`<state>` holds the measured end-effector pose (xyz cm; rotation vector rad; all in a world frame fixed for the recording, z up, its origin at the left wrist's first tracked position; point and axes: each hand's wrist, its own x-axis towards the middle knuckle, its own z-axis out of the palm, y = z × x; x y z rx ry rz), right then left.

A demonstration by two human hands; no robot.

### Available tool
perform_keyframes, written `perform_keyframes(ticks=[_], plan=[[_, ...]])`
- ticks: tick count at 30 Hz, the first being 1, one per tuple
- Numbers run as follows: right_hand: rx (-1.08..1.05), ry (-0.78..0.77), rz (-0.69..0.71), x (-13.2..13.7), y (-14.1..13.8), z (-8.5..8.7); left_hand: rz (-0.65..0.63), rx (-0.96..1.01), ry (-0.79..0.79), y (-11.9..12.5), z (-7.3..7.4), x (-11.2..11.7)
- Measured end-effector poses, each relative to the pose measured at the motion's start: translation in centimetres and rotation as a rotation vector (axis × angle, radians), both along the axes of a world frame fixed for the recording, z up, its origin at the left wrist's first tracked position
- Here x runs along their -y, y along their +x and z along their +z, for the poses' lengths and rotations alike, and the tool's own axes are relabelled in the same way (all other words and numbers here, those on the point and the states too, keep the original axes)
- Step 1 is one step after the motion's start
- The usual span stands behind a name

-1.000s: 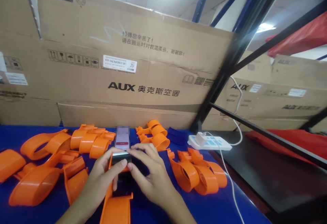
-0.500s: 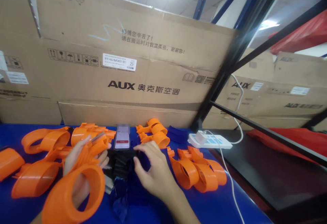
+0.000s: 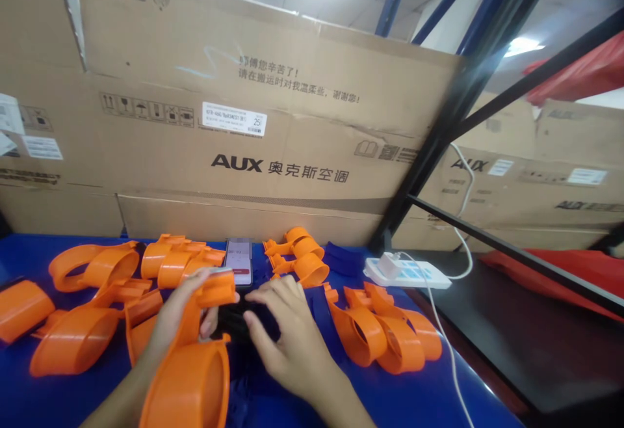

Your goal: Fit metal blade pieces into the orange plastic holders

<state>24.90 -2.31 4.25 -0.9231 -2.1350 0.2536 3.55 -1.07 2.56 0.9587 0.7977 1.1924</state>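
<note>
My left hand (image 3: 182, 314) is closed round an orange plastic tape-dispenser shell (image 3: 192, 366), gripping it near its narrow top end with the round loop toward me. My right hand (image 3: 287, 337) lies just to the right, fingers bent over a small black part (image 3: 234, 321) on the blue table (image 3: 414, 395); whether it grips that part is unclear. A phone (image 3: 238, 261) with a lit screen lies flat just beyond both hands.
Several more orange shells lie left (image 3: 73, 347), behind (image 3: 299, 259) and right (image 3: 385, 330) of the hands. A white power strip (image 3: 407, 273) with a cable sits at the table's right edge. Large cardboard boxes (image 3: 273, 129) wall the back; a black rack frame (image 3: 439, 129) stands right.
My left hand lifted the orange shell off the table, swung it left, then brought it back toward the middle. My right hand stayed over the black part.
</note>
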Motion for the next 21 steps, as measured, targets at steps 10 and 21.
perform_keyframes(ticks=[10, 21], plan=[[-0.224, -0.174, 0.07, 0.2, -0.3, 1.1, -0.063, -0.353, 0.176, 3.7, 0.2, 3.3], [-0.456, -0.014, -0.286, -1.7, 3.5, 1.4, 0.153, 0.22, 0.07, -3.1, 2.9, 1.5]])
